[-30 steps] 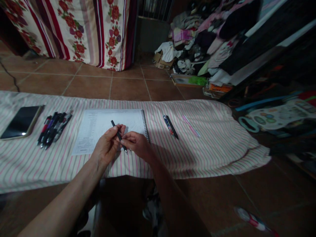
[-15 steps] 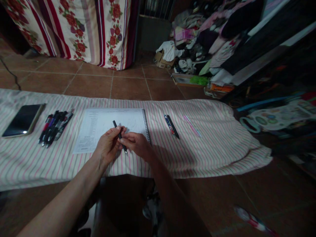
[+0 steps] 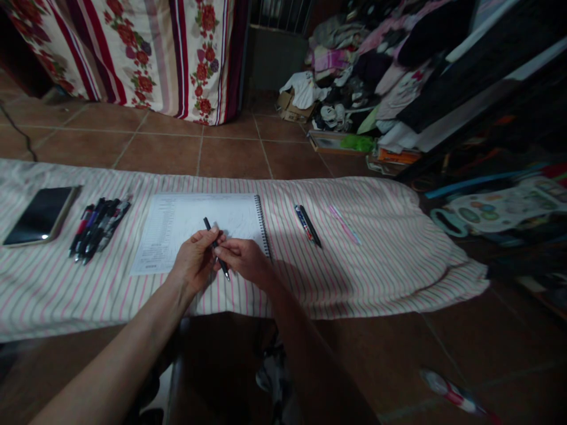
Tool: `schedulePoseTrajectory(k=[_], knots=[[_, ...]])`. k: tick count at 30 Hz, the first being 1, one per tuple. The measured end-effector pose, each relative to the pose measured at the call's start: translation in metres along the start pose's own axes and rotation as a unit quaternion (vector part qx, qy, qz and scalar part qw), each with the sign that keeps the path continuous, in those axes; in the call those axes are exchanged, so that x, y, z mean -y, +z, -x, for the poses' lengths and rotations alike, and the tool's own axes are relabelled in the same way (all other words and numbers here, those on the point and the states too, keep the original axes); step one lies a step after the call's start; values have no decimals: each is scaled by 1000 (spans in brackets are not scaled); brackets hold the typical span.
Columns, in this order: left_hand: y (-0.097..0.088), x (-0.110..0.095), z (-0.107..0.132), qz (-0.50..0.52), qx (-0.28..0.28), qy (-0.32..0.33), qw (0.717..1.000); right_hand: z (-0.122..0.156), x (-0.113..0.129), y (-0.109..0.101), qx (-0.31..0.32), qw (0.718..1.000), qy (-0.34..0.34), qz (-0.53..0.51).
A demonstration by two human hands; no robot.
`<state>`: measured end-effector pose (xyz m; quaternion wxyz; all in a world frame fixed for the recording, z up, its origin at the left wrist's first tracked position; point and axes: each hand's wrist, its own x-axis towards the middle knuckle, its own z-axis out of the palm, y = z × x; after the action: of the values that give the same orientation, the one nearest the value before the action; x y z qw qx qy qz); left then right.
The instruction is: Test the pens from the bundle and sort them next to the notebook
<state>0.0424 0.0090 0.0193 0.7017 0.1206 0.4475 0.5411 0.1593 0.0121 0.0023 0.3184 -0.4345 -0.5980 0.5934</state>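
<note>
A black pen (image 3: 224, 269) is held between my two hands, tilted, with its silver tip pointing down toward me. My left hand (image 3: 196, 255) pinches its upper part between thumb and fingers. The fingers of my right hand (image 3: 243, 255) close on the middle of the barrel. Both hands are above the near edge of a spiral notebook (image 3: 195, 215), which lies open to a page with printed text on its left side. To the right of the notebook lie two pens (image 3: 309, 225) side by side, and farther right is a thin pink-and-white pen (image 3: 345, 224).
A bundle of several pens (image 3: 100, 229) and a dark-screened phone (image 3: 41, 215) lie on the left of the striped cloth (image 3: 376, 254). Beyond are a floral curtain (image 3: 163, 59), a heap of clothes (image 3: 354, 65) and a cardboard box (image 3: 292, 107). A bottle (image 3: 456, 394) is on the tiled floor.
Very little differs. Both hands keep hold of the black pen, which has shifted a few pixels downward; the other things stay in place.
</note>
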Motion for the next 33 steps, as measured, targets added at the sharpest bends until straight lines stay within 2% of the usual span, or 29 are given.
schedulePoseTrajectory(k=[4, 7, 13, 18, 23, 33], knots=[[0, 0, -1, 6, 0, 24, 1000, 1, 1, -1, -6, 1000, -5, 22], [-1, -2, -2, 15, -20, 32, 999, 2, 3, -2, -10, 999, 4, 34], [-5, -5, -3, -27, -49, 60, 997, 1, -1, -5, -15, 998, -5, 57], [-9, -4, -5, -33, -48, 79, 995, 0, -5, -6, -20, 998, -8, 65], [-11, -6, -4, -43, -76, 68, 994, 1, -3, -7, -30, 997, -8, 75], [-14, -6, -6, -58, -62, 69, 994, 1, -7, -10, -68, 994, -29, 81]])
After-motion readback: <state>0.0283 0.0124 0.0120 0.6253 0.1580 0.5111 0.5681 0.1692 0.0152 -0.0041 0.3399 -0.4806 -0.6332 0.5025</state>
